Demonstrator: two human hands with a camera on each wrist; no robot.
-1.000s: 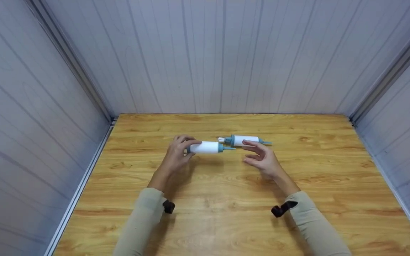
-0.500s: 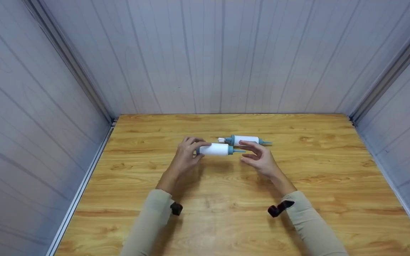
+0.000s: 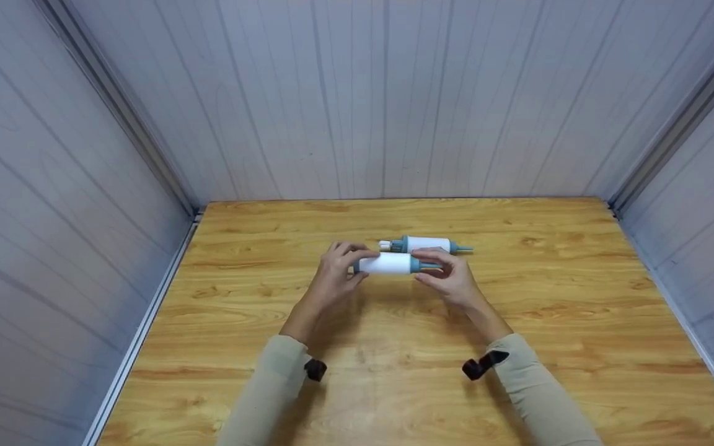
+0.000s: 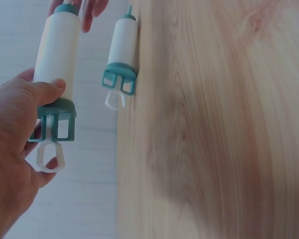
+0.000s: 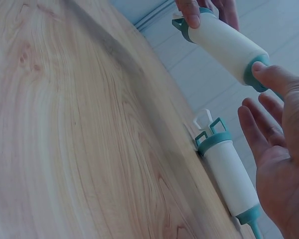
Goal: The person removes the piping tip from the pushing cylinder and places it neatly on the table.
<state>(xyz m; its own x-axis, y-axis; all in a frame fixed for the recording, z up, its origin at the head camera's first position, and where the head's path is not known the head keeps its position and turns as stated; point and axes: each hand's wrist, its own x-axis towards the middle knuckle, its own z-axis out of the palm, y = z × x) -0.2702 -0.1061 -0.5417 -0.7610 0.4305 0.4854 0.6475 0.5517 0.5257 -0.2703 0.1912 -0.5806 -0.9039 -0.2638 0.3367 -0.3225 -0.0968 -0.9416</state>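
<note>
A large plastic syringe (image 3: 387, 263), with a white barrel and teal end pieces, is held level above the table. My left hand (image 3: 334, 275) grips it at the handle end, thumb on the barrel beside the teal flange. In the left wrist view a white pull ring (image 4: 50, 157) sticks out below that hand's thumb. My right hand (image 3: 454, 282) holds the nozzle end, its thumb pressing the teal cap (image 5: 255, 73); its other fingers are partly hidden behind. A second, similar syringe (image 3: 429, 243) lies on the table just behind, nozzle to the right.
The wood-grain table (image 3: 369, 371) ends at pale panelled walls (image 3: 357, 99) at the back and both sides. Each sleeve carries a black wrist mount (image 3: 316, 370). The lying syringe is close behind the held one.
My left hand has moved right and slightly nearer with the syringe. My right hand has shifted a little left, and its fingers now meet the nozzle end. The second syringe stays put.
</note>
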